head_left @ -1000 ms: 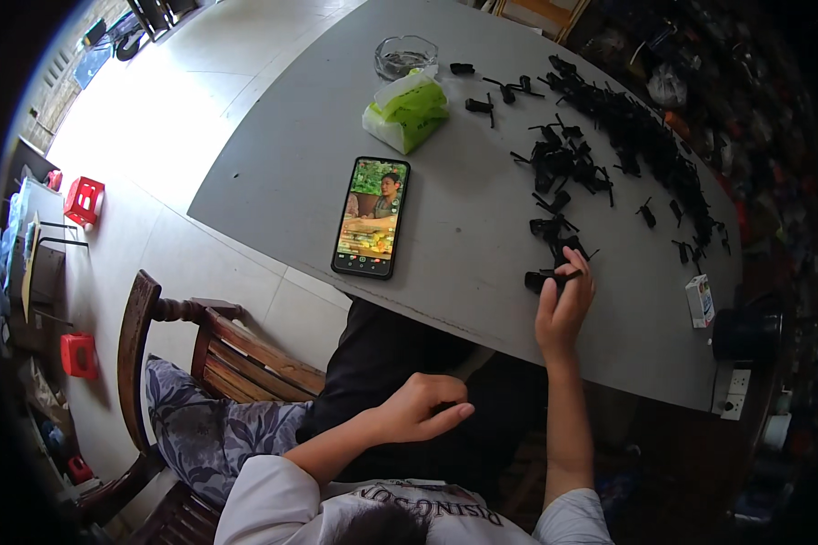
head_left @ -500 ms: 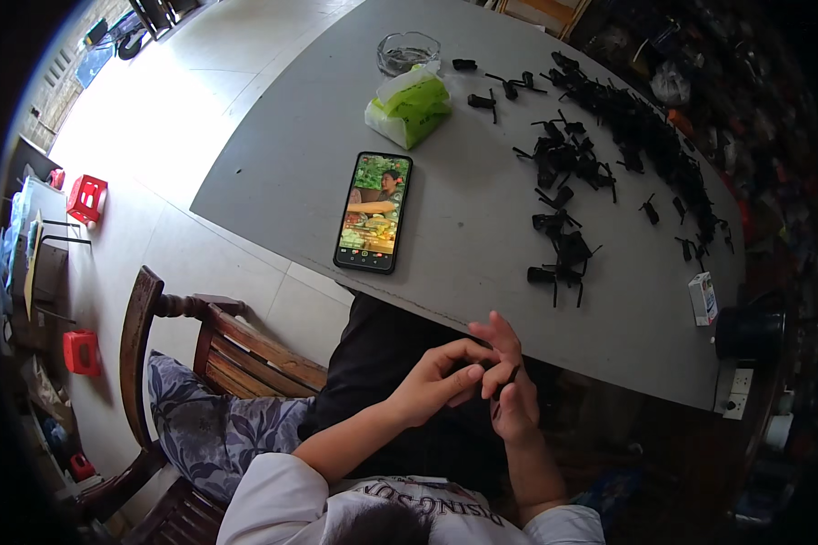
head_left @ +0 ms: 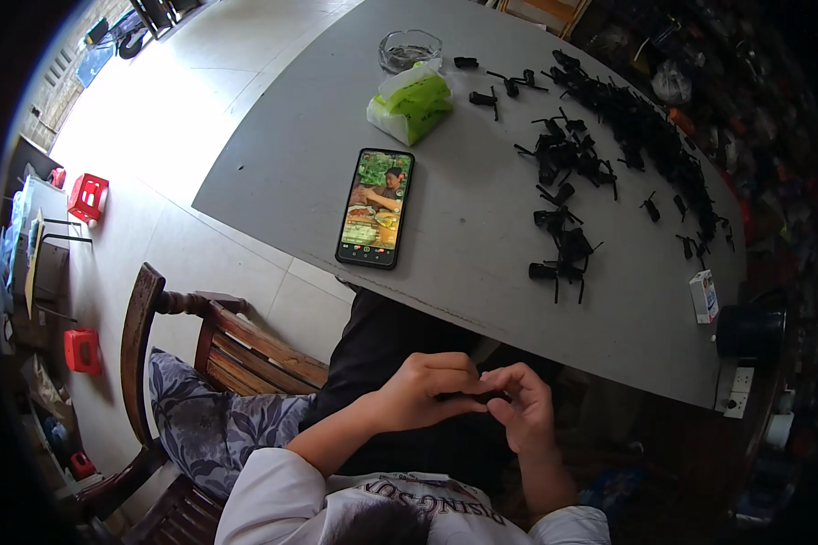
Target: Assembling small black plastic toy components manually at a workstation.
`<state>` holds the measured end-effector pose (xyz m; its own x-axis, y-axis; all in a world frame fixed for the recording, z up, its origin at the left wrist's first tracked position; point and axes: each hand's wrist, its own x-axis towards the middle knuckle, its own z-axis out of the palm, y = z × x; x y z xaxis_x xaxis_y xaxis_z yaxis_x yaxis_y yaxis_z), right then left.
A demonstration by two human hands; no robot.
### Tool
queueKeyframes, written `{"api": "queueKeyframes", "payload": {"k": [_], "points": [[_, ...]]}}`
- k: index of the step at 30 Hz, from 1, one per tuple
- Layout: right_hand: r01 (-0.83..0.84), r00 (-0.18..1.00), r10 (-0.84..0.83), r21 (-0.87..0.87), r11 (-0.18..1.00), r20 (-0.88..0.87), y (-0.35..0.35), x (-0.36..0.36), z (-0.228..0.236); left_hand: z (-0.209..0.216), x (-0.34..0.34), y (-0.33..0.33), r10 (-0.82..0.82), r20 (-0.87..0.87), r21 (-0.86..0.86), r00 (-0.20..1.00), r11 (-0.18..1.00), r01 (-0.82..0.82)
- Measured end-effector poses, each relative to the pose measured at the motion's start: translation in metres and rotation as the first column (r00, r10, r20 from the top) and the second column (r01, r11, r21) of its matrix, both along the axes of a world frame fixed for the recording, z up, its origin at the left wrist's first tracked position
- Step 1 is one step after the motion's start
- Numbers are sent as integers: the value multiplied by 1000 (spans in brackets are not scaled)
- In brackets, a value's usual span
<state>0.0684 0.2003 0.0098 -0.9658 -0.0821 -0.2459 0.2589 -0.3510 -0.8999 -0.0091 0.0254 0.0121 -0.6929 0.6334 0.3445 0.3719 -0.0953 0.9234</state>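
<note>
Over my lap, just off the table's near edge, my left hand [head_left: 434, 392] and my right hand [head_left: 523, 405] meet at the fingertips. Both are closed in a pinch on a small black part [head_left: 493, 397], mostly hidden by the fingers, so its exact kind does not show. On the grey table [head_left: 463, 263], beyond my right hand, lies a loose cluster of small black parts [head_left: 568, 245] with thin prongs sticking out. A larger heap of similar black parts [head_left: 641, 123] runs along the far right edge.
A phone [head_left: 375, 209] playing a video lies left of the black parts. Behind it are a green-and-white tissue pack [head_left: 413, 106] and a glass ashtray [head_left: 409, 52]. A small white box [head_left: 703, 297] and dark mug [head_left: 751, 332] stand at the right. A wooden chair [head_left: 254, 354] is at left.
Both hands have moved down toward my lap. The right fingers, raised before, are now bent inward against the left fingertips, and the black part shows less between them.
</note>
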Motion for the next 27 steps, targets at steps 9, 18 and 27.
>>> {"api": "queueKeyframes", "payload": {"k": [9,18,27], "points": [[119,993,-119,-407,906,26,-9,0,-8,-2,9,8,113,-153,35,982,993,-108],[6,978,86,-441,898,189,7,-3,-6,1,-2,1,-191,-42,37,981,981,193],[2,995,56,-558,830,87,-11,7,-12,-5,12,7,50,-122,74,991,996,-41]]}}
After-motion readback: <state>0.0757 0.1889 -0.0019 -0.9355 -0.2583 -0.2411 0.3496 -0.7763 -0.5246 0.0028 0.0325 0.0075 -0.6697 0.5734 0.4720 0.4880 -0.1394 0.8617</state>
